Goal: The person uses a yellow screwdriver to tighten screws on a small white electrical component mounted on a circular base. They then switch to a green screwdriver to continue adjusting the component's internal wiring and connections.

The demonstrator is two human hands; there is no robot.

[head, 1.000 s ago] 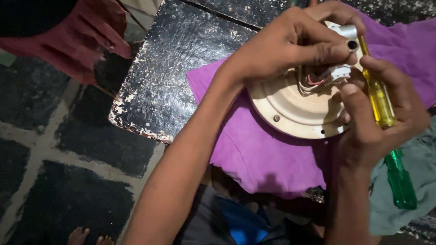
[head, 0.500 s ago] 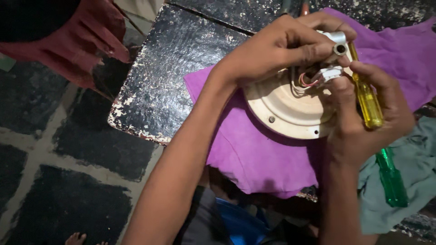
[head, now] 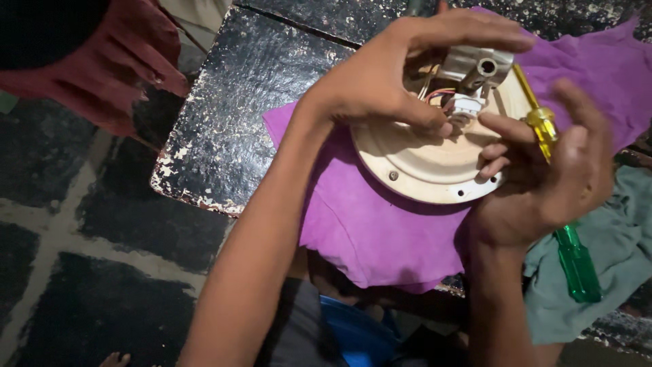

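On a worn black table [head: 238,109] draped with a purple cloth [head: 367,224], a round cream disc [head: 428,163] lies under the left hand [head: 387,81], fingers pinching its wires [head: 438,95], while the right hand [head: 550,177] grips a yellow-handled screwdriver [head: 540,122].

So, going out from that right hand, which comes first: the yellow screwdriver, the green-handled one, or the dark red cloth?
1. Yellow screwdriver: lies in the right hand itself, against the cream round plate.
2. Green-handled screwdriver: just below the hand, on the grey-green cloth.
3. Dark red cloth: far off, upper left.
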